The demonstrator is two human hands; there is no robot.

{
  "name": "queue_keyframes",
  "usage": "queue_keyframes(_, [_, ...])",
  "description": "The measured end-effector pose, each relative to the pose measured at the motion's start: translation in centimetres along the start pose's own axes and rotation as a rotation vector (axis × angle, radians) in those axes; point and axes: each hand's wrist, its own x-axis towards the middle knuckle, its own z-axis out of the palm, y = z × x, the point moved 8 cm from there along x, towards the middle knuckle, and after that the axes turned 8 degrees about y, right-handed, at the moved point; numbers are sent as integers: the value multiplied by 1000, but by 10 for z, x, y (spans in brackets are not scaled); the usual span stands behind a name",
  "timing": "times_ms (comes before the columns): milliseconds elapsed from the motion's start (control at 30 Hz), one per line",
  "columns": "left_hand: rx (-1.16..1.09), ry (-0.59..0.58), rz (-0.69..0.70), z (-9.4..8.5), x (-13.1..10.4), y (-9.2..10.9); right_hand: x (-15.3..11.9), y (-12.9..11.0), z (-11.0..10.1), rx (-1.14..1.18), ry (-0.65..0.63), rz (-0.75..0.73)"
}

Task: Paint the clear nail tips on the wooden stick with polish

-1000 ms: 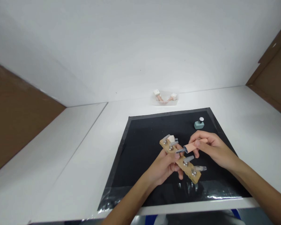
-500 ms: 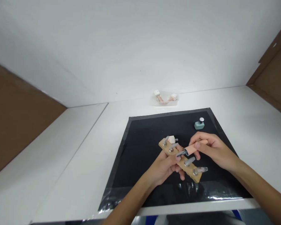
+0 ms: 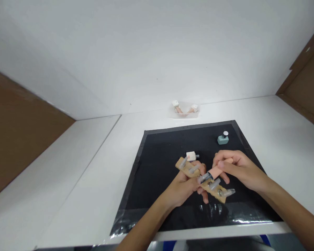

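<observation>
My left hand (image 3: 183,186) is closed around the middle of a wooden nail-tip holder (image 3: 184,170), which slants down to the right above the black mat. Several clear false nail tips (image 3: 228,192) stick up from its metal studs. Pinched in my right hand (image 3: 239,167) is a nail polish brush by its peach cap (image 3: 219,169). Its dark end lies over or against a nail tip (image 3: 203,178) beside my left thumb; the exact contact is too small to tell. An uncapped white nail polish bottle (image 3: 191,156) lies on its side just behind the holder.
A teal nail polish bottle (image 3: 223,139) with a silver-topped cap stands at the mat's back right. Behind the black mat (image 3: 157,153), a clear tray (image 3: 184,115) holds two white-and-peach items. Brown panels (image 3: 307,80) flank the white table.
The peach-capped brush has moved slightly down and right, with its cap nearer the nail tip. The holder has tilted and shifted a little, uncovering more of the white bottle.
</observation>
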Motion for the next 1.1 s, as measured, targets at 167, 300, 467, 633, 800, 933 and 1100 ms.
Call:
queue_keyframes(167, [-14, -4, -8, 1, -1, 0, -1, 1, -5, -7, 7, -28])
queue_keyframes(300, [-61, 46, -50, -3, -1, -3, -1, -9, -13, -32, 79, -136])
queue_keyframes(467, [-112, 75, -89, -10, -3, -6, -5, -22, -15, -56, 135, -271])
queue_keyframes(633, [-150, 44, -74, -9, -3, -5, -8, -26, -9, -137, 122, -354])
queue_keyframes(800, [-174, 27, -44, -7, -3, -2, -10, -28, -8, -181, 127, -400])
queue_keyframes(933, [-186, 26, -36, -8, -3, -2, -9, -27, -7, -201, 116, -390])
queue_keyframes(1100, [-205, 33, -47, -7, -3, -2, -9, -29, -6, -215, 108, -415])
